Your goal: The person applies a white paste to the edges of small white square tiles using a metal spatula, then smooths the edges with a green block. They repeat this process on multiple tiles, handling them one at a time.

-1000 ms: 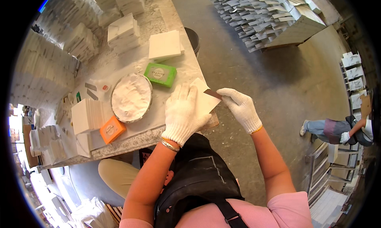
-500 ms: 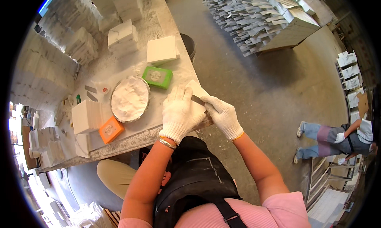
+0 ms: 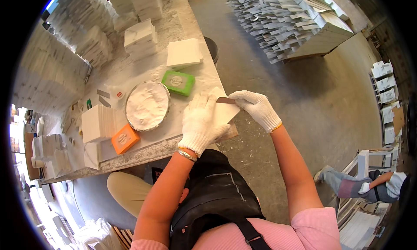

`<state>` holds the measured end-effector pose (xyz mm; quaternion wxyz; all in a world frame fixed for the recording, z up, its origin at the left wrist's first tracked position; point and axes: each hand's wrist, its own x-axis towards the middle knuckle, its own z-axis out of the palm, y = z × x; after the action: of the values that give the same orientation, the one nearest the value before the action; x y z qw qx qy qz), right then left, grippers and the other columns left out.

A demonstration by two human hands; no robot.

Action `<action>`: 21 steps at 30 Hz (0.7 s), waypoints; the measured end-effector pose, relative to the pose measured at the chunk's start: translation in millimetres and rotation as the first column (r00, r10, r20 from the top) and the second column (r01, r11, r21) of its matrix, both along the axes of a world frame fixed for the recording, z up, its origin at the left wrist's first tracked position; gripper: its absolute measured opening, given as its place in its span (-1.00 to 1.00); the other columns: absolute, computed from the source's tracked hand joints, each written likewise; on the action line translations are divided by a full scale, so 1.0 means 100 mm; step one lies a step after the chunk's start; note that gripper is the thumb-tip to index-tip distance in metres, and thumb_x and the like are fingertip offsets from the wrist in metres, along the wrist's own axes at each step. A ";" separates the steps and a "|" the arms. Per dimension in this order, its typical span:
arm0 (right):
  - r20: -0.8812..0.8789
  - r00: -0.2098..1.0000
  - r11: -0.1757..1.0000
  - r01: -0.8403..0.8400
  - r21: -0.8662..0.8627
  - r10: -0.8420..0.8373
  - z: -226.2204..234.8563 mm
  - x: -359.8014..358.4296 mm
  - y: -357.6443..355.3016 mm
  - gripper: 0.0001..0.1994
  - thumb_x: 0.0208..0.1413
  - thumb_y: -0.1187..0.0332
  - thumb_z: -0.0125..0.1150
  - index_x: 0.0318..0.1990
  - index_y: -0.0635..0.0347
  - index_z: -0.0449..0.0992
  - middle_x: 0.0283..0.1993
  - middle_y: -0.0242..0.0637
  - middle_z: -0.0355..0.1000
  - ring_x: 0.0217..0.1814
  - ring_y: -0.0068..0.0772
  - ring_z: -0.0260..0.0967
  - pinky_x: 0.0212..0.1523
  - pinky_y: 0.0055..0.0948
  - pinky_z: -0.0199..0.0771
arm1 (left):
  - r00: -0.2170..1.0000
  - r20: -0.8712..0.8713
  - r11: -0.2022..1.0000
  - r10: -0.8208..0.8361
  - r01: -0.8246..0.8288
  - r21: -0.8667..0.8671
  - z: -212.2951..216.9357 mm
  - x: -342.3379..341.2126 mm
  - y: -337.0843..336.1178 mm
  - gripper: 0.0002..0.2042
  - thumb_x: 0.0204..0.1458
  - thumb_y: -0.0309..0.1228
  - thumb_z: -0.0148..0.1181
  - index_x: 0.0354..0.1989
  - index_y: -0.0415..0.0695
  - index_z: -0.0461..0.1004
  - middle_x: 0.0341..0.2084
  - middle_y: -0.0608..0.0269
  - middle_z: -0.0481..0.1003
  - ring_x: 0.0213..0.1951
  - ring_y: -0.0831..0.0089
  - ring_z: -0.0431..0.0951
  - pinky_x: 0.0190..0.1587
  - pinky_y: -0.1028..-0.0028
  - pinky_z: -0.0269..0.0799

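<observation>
My left hand (image 3: 200, 121), in a white knit glove, lies flat with its fingers stretched out, pressing on a white square tile (image 3: 226, 115) at the table's corner. In my right hand (image 3: 257, 108), gloved too, one end of a thin dark metal scraper blade (image 3: 225, 100) is pinched; the blade lies along the tile's far right edge. Left of my left hand stands a round metal-rimmed pan of white powdery paste (image 3: 148, 104). A green block (image 3: 178, 82) sits beyond my fingertips, and an orange block (image 3: 125, 139) lies nearer the table's front edge.
Stacked white tiles stand at the table's far side (image 3: 184, 52) and left (image 3: 96, 124). Two grey metal strips (image 3: 103, 97) lie beyond the pan. A dark bin (image 3: 211, 50) stands beside the table. Across the floor is a large pile of strips (image 3: 278, 26); a co-worker (image 3: 365, 187) is at the right.
My right hand has moved outward and away with the blade, to the tile's far right edge. My left hand stays flat on the tile. The co-worker has moved lower in the view.
</observation>
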<state>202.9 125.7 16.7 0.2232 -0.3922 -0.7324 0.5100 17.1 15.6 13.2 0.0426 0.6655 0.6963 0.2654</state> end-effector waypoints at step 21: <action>0.037 0.998 0.972 0.044 0.229 -0.054 -0.10 0.05 -0.36 -0.79 0.24 0.46 0.25 0.01 0.18 0.64 -0.08 -0.16 0.65 -0.11 -0.40 0.60 -0.05 -0.45 0.55 | 1.000 0.019 0.994 0.012 -0.010 -0.113 0.00 -0.05 -0.05 -0.15 -0.24 -0.04 0.49 0.24 -0.26 0.36 0.23 -0.13 0.39 0.25 -0.05 0.40 0.25 0.07 0.34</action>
<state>208.3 89.5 6.2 0.2635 -0.3929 -0.7807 0.4082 12.0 10.4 13.0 0.0858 0.6555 0.7134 0.2324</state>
